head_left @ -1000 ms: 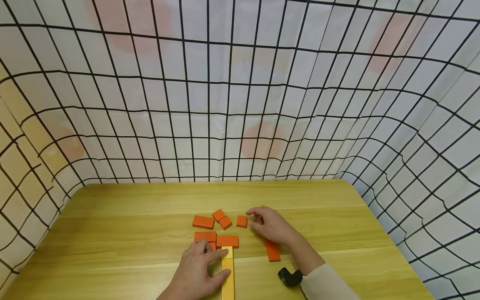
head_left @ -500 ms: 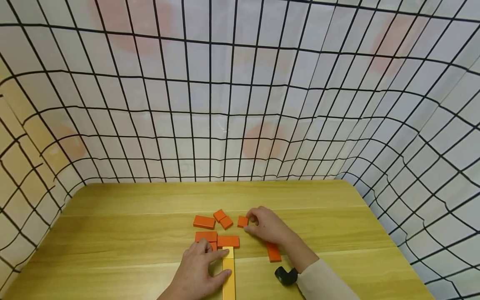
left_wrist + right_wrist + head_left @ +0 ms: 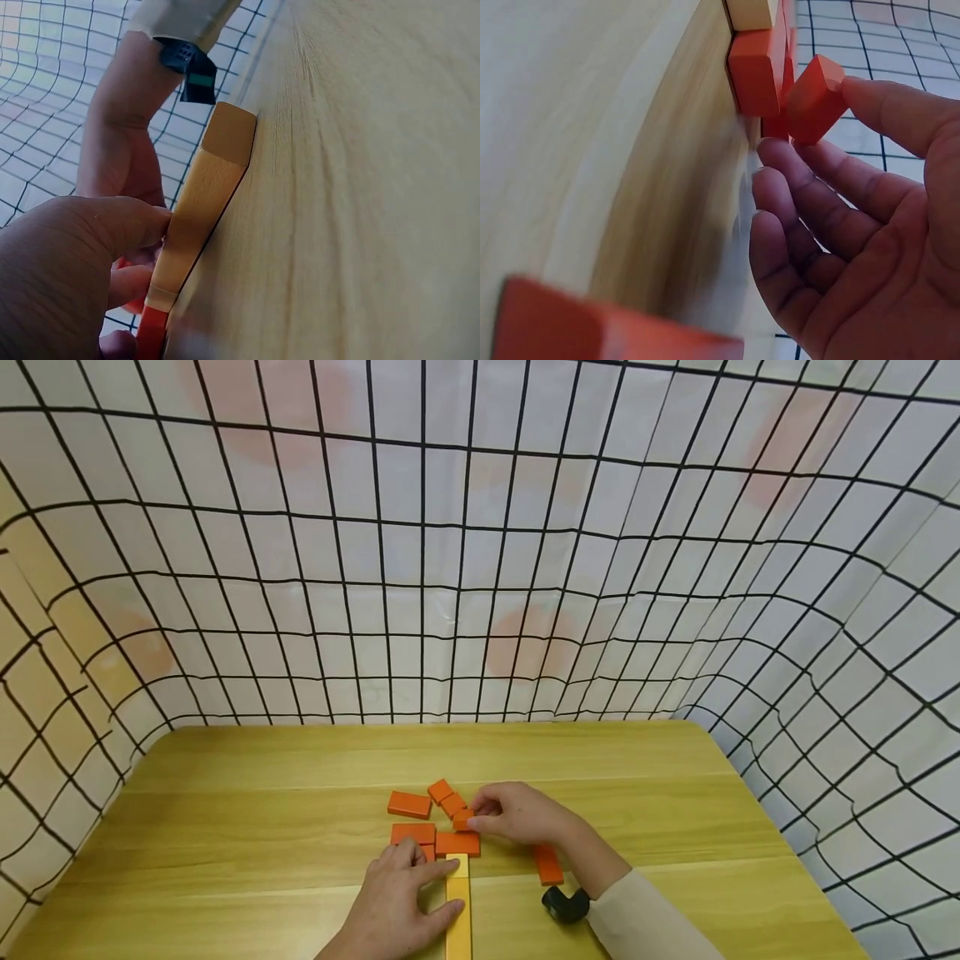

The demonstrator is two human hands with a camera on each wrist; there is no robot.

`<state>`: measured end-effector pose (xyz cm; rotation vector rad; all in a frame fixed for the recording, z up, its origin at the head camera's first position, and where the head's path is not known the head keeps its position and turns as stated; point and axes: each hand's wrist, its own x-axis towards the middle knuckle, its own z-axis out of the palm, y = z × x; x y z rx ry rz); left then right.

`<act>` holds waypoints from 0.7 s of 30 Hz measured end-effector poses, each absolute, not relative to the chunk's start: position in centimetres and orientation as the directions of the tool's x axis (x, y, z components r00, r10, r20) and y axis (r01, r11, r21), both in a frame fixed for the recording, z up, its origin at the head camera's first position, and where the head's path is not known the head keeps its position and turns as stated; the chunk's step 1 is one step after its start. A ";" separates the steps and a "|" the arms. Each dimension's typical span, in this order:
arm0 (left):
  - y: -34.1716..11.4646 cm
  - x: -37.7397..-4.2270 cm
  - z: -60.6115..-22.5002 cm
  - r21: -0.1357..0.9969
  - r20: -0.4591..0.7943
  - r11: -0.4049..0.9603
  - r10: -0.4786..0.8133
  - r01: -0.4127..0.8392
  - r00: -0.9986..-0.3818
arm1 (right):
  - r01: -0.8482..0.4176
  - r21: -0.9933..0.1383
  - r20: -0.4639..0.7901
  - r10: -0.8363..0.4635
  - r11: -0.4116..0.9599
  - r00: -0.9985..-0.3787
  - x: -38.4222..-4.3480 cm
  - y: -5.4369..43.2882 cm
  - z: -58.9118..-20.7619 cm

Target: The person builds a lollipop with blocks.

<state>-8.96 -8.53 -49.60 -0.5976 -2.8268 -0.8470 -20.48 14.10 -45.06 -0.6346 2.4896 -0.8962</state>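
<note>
My right hand (image 3: 517,814) pinches a small orange block (image 3: 462,820) between thumb and fingertips. In the right wrist view that block (image 3: 817,105) is tilted and held off the table. Just in front of it lies a longer orange block (image 3: 456,845), crosswise at the far end of a yellow row. My left hand (image 3: 393,906) rests beside this row. Its index finger touches the short yellow block (image 3: 462,869) and its thumb touches the long yellow block (image 3: 458,935). The left fingers partly hide an orange block (image 3: 430,853).
Two small orange blocks (image 3: 453,805) and a longer one (image 3: 408,804) lie farther back. Another orange block (image 3: 413,833) lies beyond the left hand. A separate one (image 3: 549,865) lies under the right forearm. Black netting (image 3: 450,610) surrounds the wooden table (image 3: 262,827).
My right hand has taken hold of the small orange block and moved it left and nearer, to the crosswise orange block. The left hand has stayed in place.
</note>
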 end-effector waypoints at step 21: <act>-8.5 -9.0 -49.7 0.471 0.250 0.776 0.338 0.419 -0.907 | -0.381 -0.588 -0.175 -0.572 0.714 -0.802 -21.3 11.5 -45.8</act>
